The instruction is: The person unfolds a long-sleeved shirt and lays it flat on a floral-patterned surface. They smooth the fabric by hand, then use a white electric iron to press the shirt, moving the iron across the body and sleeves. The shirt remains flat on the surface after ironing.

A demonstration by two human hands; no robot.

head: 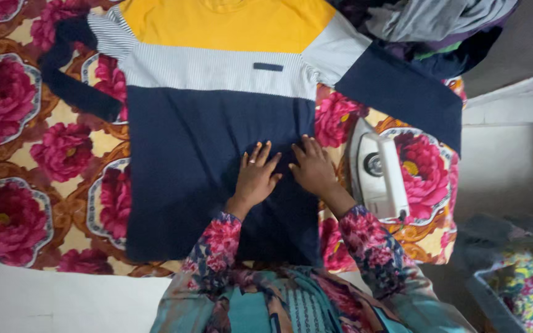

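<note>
Both palms flat on a long-sleeved shirt spread over a flowered cover

The shirt (217,123), navy below, striped white across the chest, yellow at the far end, lies face up in the middle of the rose-patterned cover (63,154); it looks light, soft and limp, likely to wrinkle or slide, best taken by the hem or shoulder seams. The left hand (256,176) and right hand (311,166) rest side by side on its navy lower part, fingers spread wide, holding nothing. A white iron (379,176) sits just right of the right hand; a heap of clothes (439,28) lies far right
</note>
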